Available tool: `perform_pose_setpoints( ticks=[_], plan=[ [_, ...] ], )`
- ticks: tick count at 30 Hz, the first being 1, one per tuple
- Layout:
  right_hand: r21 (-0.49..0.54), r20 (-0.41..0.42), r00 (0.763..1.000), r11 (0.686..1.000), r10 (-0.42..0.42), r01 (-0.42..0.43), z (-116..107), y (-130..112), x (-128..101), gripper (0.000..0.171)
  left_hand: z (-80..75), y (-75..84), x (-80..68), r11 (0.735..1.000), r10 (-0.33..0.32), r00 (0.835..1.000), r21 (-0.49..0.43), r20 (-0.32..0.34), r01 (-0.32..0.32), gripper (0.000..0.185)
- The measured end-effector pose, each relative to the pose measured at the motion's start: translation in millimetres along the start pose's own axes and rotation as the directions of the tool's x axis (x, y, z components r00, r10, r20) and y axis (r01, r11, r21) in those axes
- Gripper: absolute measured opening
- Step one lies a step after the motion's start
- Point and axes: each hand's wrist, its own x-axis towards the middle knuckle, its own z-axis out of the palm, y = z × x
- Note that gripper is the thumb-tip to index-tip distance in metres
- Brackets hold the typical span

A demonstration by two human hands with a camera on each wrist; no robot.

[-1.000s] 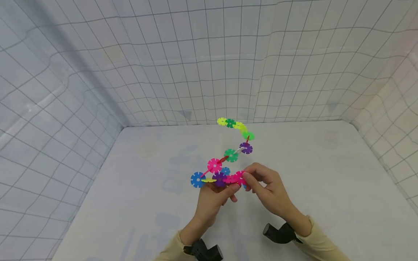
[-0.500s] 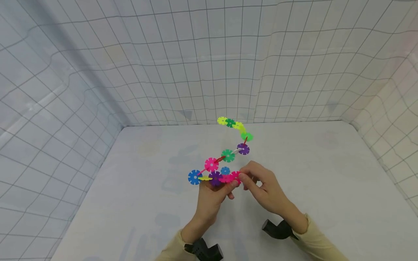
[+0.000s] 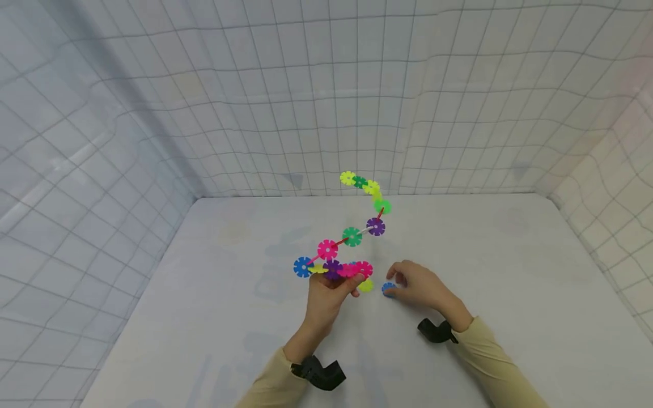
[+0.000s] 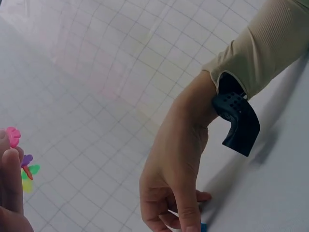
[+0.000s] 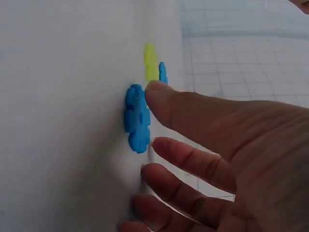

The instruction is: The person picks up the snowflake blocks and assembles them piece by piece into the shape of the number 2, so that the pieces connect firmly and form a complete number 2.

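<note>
My left hand [image 3: 323,300] pinches the near end of a curved chain of slotted plastic snowflake discs [image 3: 352,237], beside a pink disc [image 3: 363,268]. The chain rises away from the hand in blue, pink, green, purple and yellow. On the white table, my right hand [image 3: 420,286] is over a loose blue snowflake disc [image 3: 388,288]. In the right wrist view, its thumb [image 5: 169,99] touches or nearly touches that blue disc [image 5: 136,118], which lies flat; the other fingers are spread loosely beside it. The left wrist view shows only part of the left hand [image 4: 10,188].
A loose yellow disc [image 3: 366,285] lies on the table between the hands. Another blue disc [image 5: 162,70] lies beyond it, mostly hidden by the chain in the head view. Grid-patterned sheeting [image 3: 352,102] walls the table's back and sides.
The right hand has left the chain's pink end disc and moved down to the loose blue disc on the table. The left hand still holds the chain, shifted slightly, and the yellow disc now shows.
</note>
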Motion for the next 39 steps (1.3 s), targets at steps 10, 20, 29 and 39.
perform_pose_setpoints(
  ticks=[10, 20, 29, 39],
  plan=[
    [0.041, -0.018, 1.0, 0.999, 0.0, 0.001, 9, 11, 0, 0.025, 0.4, -21.8, 10.8, 0.999, 0.042, 0.999, -0.019, -0.016, -0.042, 0.018],
    [0.344, -0.074, 0.997, 0.939, 0.024, 0.003, 7, 5, -2, 0.019, -3.0, -10.0, 12.5, 0.999, 0.033, 0.998, -0.006, -0.051, -0.034, 0.019],
    [0.899, -0.071, 0.997, 0.431, -0.016, 0.071, -29, -44, -21, 0.012, -3.4, 4.1, 4.1, 0.998, 0.052, 0.998, -0.033, -0.024, -0.052, 0.021],
    [0.937, -0.04, 0.998, 0.345, -0.043, 0.053, -38, -69, -31, 0.018, 0.2, 7.9, -1.5, 0.996, 0.086, 0.996, -0.003, 0.005, -0.086, 0.019]
  ],
)
